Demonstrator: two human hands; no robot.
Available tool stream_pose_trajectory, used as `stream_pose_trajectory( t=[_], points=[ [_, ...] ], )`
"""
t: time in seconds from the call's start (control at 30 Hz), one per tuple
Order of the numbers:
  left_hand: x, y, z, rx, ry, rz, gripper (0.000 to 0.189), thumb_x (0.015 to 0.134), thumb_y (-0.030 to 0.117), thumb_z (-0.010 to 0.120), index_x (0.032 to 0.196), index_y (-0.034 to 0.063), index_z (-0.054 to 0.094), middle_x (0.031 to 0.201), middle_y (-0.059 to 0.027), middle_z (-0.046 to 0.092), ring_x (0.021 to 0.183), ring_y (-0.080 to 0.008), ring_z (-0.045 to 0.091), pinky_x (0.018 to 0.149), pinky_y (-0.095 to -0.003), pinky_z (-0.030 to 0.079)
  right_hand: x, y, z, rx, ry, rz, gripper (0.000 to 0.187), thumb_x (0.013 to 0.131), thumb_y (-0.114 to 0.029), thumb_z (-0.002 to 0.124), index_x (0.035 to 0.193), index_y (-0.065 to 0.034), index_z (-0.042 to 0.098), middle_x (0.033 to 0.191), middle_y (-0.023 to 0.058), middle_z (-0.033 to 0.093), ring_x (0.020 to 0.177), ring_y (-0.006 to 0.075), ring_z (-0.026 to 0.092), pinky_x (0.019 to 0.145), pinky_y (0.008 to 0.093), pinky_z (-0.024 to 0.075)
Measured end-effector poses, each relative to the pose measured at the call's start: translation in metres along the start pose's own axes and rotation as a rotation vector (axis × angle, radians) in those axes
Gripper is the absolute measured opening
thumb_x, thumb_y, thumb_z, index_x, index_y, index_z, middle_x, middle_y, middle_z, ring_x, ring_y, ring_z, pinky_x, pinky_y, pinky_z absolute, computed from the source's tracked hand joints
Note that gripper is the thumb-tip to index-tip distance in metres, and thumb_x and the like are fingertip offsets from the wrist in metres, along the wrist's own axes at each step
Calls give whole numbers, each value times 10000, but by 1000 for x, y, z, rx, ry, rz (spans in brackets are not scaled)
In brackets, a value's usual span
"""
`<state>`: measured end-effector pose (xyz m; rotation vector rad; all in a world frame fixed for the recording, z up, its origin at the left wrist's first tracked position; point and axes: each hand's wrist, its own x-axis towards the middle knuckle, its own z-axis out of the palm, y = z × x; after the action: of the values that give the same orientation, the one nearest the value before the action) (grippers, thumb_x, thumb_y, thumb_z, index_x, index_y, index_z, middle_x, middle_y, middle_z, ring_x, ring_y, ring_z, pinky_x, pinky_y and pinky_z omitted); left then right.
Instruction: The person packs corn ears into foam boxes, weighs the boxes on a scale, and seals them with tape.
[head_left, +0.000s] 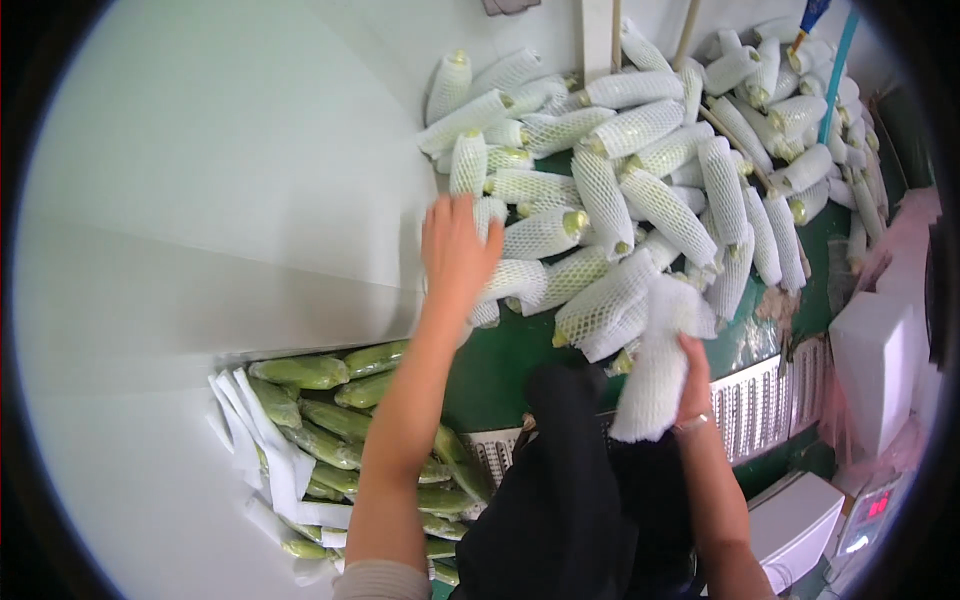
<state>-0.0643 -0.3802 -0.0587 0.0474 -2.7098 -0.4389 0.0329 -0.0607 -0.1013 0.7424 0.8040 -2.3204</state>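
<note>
At the left edge of a heap of ears of corn in white foam net sleeves (634, 127), my left hand (459, 244) reaches down with the back of the hand up. Its thumb and fingers straddle a netted ear (489, 213); whether they grip it is hidden. My right hand (694, 382) holds a white foam net sleeve (652, 375) in front of my dark clothing. I cannot tell whether an ear is inside it. Just beyond this sleeve lies a wide netted ear (607, 307) with its yellowish end showing.
Green ears in clear film (330, 442) lie beside my left forearm, with white foam strips (274, 457) on them. Slotted metal drain covers (750, 409) cross the green floor (491, 367). White foam boxes (874, 360) and a scale with a lit display (870, 517) stand right. Poles (838, 75) rise among the heap.
</note>
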Motion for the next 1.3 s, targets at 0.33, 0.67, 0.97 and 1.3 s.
stream_pose_trajectory(
  t=[0.33, 0.67, 0.97, 1.3],
  points=[
    [52, -117, 114, -214, -866, -603, 670, 591, 338, 786, 1106, -59, 621, 1016, -242, 660, 942, -312, 657, 818, -375, 514, 83, 124, 47, 382, -61, 326, 378, 849, -214, 649, 1184, -66, 556, 1058, 93, 632, 968, 262, 600, 890, 417, 479],
    [53, -81, 58, -568, -1340, -712, 608, 699, 173, 701, 1250, -19, 529, 1124, -123, 631, 992, -222, 615, 856, -337, 487, 155, 189, 87, 595, -177, 80, 439, 809, 2, 622, 1226, -31, 488, 1153, 94, 573, 1069, 263, 554, 964, 438, 427],
    [-100, -63, 22, -1233, -922, -1035, 826, 577, 125, 716, 1334, -34, 424, 1202, -159, 581, 1040, -293, 593, 927, -406, 473, 71, 144, -7, -184, -145, -49, 559, 735, -9, 697, 1262, 6, 511, 1171, 75, 619, 1080, 196, 573, 931, 361, 457],
    [-43, 302, -14, -1547, -1324, -171, 862, 544, 91, 683, 1348, -17, 392, 1245, -159, 553, 1117, -324, 570, 945, -447, 484, -232, -76, -42, -410, 324, -910, 672, 720, -88, 713, 1319, 5, 422, 1202, 72, 551, 1107, 138, 497, 952, 314, 426]
  ],
)
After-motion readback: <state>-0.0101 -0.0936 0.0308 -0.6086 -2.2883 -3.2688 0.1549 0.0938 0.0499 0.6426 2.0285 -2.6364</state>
